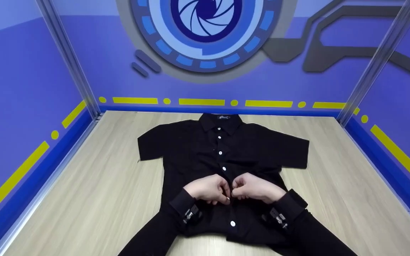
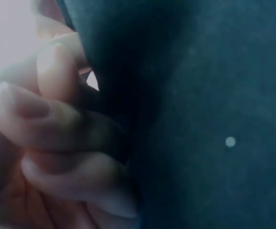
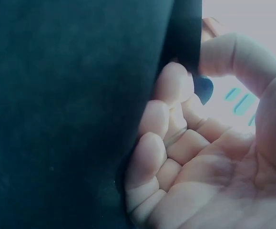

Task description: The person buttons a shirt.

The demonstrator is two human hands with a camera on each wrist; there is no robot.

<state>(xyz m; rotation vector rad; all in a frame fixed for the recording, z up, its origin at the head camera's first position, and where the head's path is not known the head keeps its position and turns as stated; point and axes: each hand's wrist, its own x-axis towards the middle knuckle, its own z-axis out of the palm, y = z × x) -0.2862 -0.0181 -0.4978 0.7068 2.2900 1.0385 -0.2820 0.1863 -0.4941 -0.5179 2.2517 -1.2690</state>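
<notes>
A black short-sleeved shirt [image 1: 187, 149] lies front up, its collar at the far side and a column of white buttons down the middle. Over the lower front, my left hand [image 1: 210, 189] pinches one front edge, with a white button [image 1: 228, 199] showing at its fingertips. Just across from it, my right hand [image 1: 256, 188] pinches the other front edge between thumb and curled fingers. In the right wrist view, dark cloth [image 3: 71, 114] hides part of those fingers. Below both hands, another white button [image 1: 232, 223] sits near the hem.
The shirt is spread on a light wood table [image 1: 94, 185]. Blue printed panels [image 1: 94, 53] with metal corner posts [image 1: 71, 64] stand around the back and sides. Each wrist wears a dark strap with a small device, the left device [image 1: 190, 215] resting over the cloth.
</notes>
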